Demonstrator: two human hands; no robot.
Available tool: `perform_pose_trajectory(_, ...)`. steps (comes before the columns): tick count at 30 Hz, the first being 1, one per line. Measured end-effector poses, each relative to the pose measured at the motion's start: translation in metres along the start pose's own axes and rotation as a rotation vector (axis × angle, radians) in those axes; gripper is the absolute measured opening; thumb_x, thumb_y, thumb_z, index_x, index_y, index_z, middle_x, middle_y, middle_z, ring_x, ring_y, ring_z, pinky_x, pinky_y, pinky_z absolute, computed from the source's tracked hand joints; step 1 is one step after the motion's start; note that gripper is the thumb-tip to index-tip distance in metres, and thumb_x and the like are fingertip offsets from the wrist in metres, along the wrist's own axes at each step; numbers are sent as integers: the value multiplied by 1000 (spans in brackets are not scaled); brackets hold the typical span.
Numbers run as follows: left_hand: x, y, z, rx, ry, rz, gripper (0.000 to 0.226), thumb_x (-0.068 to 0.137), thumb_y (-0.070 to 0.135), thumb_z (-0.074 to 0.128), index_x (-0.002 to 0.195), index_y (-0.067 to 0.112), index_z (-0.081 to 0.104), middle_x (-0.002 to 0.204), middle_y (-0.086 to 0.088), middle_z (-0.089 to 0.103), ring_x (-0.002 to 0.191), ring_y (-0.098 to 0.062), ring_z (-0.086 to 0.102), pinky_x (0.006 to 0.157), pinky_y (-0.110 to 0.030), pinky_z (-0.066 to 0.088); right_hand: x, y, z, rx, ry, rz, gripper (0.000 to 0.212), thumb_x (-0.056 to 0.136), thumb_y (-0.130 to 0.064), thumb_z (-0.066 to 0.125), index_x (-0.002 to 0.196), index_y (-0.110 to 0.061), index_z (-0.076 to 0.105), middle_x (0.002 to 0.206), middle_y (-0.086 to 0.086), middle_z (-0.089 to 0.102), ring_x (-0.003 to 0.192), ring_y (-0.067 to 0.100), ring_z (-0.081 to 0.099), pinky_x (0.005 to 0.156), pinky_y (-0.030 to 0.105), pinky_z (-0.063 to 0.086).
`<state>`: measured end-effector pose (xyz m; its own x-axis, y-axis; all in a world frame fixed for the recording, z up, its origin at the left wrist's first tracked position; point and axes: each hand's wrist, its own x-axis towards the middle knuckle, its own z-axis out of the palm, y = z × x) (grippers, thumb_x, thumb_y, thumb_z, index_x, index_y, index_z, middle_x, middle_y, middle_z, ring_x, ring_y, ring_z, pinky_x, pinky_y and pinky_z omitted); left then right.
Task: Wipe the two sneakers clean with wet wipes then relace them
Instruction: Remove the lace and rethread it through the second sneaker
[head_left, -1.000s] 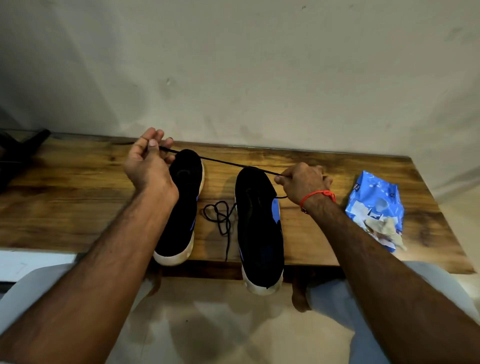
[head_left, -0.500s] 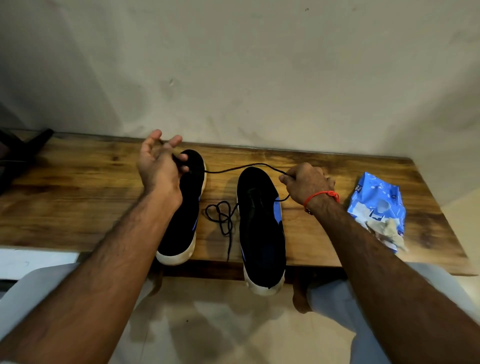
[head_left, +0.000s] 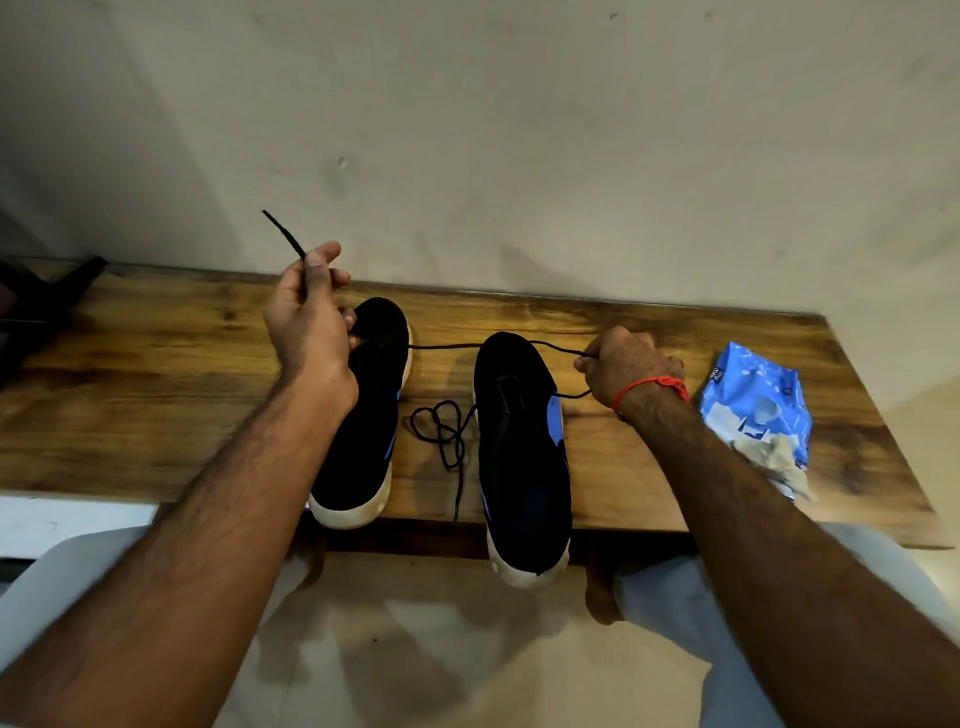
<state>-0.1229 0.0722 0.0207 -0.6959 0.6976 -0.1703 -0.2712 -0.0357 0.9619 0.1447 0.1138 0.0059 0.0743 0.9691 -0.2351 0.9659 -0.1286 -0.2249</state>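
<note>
Head view: two black sneakers lie side by side on a wooden bench against a wall. The right sneaker hangs its heel past the bench's near edge; the left sneaker stops just at that edge. Bare wood runs wide to the left of the sneakers and in a narrower strip behind them up to the wall. A loose lace lies coiled between the sneakers, its tail reaching the near edge. Right of the right sneaker lies a blue wipes pack, a crumpled wipe on its near end.

Raised above the left sneaker's toe, the left hand pinches a second lace, whose tip sticks up past the thumb. That lace runs across the right sneaker's toe to the right hand, fingers curled tight around it, hovering just right of that toe. Whether it threads any eyelet is hard to make out. A dark object is cut off at far left.
</note>
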Motion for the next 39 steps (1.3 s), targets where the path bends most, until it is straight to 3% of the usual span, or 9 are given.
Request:
perform_pose_trajectory(5, -5, 5, 0, 24, 26, 245, 29, 105, 38, 53, 121, 22, 71, 88, 4, 66, 57, -2, 49, 57, -20, 46, 1, -9, 7, 223, -46, -168, 16, 95, -36, 63, 90, -23, 71, 86, 2, 67, 93, 26, 65, 82, 38, 53)
perform_pose_trajectory(6, -6, 6, 0, 43, 14, 315, 28, 105, 32, 55, 125, 19, 69, 93, 6, 70, 60, -3, 54, 65, -21, 52, -1, -14, 9, 450, -125, -248, 7, 94, -29, 66, 96, -24, 72, 89, 0, 69, 94, 21, 67, 83, 35, 54)
perform_pose_trajectory(9, -11, 4, 2, 138, -46, 479, 28, 104, 22, 56, 130, 20, 66, 86, 10, 75, 72, -8, 69, 84, -14, 51, -5, -26, 10, 906, -352, -467, 59, 89, -16, 72, 142, -31, 49, 136, -2, 61, 127, 4, 54, 108, 23, 40)
perform_pose_trajectory(12, -16, 0, 3, 261, -143, 528, 25, 102, 23, 60, 126, 26, 69, 87, 9, 75, 87, -9, 73, 89, -13, 50, -2, -26, 10, 738, -240, -433, 53, 90, -23, 71, 140, -27, 53, 132, -3, 63, 126, 7, 55, 110, 29, 41)
perform_pose_trajectory(15, -21, -10, 6, 433, -242, 584, 27, 98, 28, 66, 123, 19, 72, 104, 5, 74, 96, -5, 69, 87, -28, 58, -1, -15, 11, 506, -89, -291, 26, 92, -32, 68, 114, -17, 72, 108, -2, 71, 106, 13, 63, 82, 23, 49)
perform_pose_trajectory(20, -39, -38, 18, 593, -417, 495, 24, 100, 31, 61, 121, 36, 71, 74, 11, 72, 59, -6, 65, 54, -34, 57, -10, -9, 21, 341, -217, -252, 35, 88, -50, 68, 98, -17, 73, 96, -3, 66, 92, 13, 60, 71, 25, 47)
perform_pose_trajectory(24, -51, -56, 27, 716, -515, 381, 15, 100, 32, 58, 106, 37, 71, 79, 12, 72, 73, -9, 69, 68, -47, 61, -17, -15, 31, 231, -242, -220, 40, 86, -56, 66, 101, -20, 65, 95, -4, 63, 87, 12, 59, 66, 25, 48)
perform_pose_trajectory(35, -64, -81, 29, 915, -620, 391, 21, 92, 38, 73, 112, 34, 77, 111, 18, 75, 107, 2, 65, 80, -14, 51, -20, -18, 36, 288, -165, -203, 26, 90, -33, 63, 79, -11, 73, 72, 7, 68, 62, 18, 62, 47, 23, 39)
perform_pose_trajectory(39, -65, -88, 31, 1074, -648, 335, 19, 93, 43, 70, 110, 39, 77, 108, 19, 73, 101, 0, 63, 72, -22, 54, -20, -14, 38, 398, -170, -156, 23, 91, -28, 64, 78, -13, 75, 68, 1, 64, 59, 11, 56, 48, 21, 40)
